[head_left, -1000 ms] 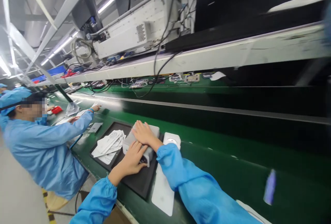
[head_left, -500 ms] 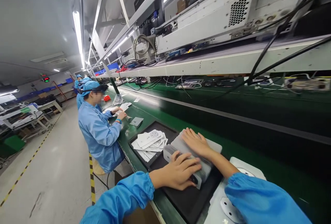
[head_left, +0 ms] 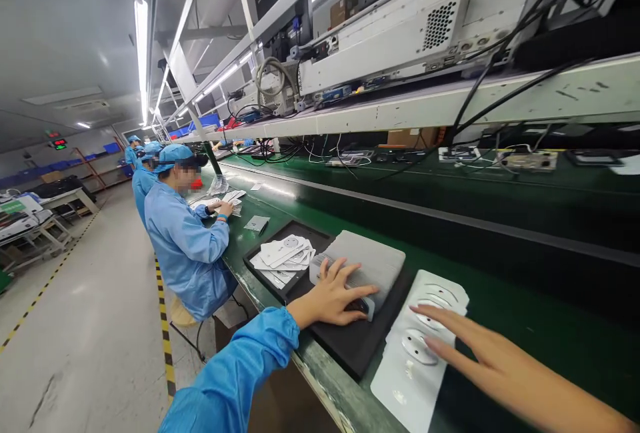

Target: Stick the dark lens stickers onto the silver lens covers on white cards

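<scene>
Green workbench [head_left: 515,293], black tray [head_left: 350,353] on it. On the tray: grey panel stack [head_left: 373,253]; right of the tray: white panels [head_left: 400,383] with round insets [head_left: 414,341]. Your left hand [head_left: 333,297] lies on the stack, fingers spread. Your right hand [head_left: 493,356]: fingers apart over the white panels, contact unclear.

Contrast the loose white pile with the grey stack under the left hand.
The loose white pile lies splayed; the grey stack is squared up. The loose white pile is low; the grey stack stands taller. The left hand rests on the grey stack, not the loose white pile. Both are layered flat pieces.
</scene>
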Tool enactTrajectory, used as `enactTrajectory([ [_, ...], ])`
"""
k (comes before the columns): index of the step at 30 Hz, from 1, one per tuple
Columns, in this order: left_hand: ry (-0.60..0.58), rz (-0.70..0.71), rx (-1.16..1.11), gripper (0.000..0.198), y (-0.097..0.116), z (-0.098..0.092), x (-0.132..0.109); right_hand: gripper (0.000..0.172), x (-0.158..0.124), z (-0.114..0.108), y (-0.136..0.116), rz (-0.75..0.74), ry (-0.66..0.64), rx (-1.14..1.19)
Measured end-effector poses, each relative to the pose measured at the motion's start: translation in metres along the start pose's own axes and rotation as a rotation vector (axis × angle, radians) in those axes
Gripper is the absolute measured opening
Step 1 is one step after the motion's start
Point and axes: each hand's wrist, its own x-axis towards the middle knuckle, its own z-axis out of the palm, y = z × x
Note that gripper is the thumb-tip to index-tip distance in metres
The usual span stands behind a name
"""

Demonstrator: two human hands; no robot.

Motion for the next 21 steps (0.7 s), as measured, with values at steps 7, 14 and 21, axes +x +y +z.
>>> enactTrajectory([
  [7,0.088,0.038,-0.066,0.077,0.006,-0.015,0.005,0.067,-0.150,-0.043,-0.015,0.348,0.002,0.029],
  [14,0.112,0.083,-0.249,0.083,0.001,-0.042,0.025,0.064,-0.218,-0.108,-0.025,0.454,-0.018,0.141],
  [21,0.296,0.276,-0.338,0.053,0.130,-0.075,0.015,0.036,-0.215,-0.087,0.042,0.133,0.276,0.019],
])
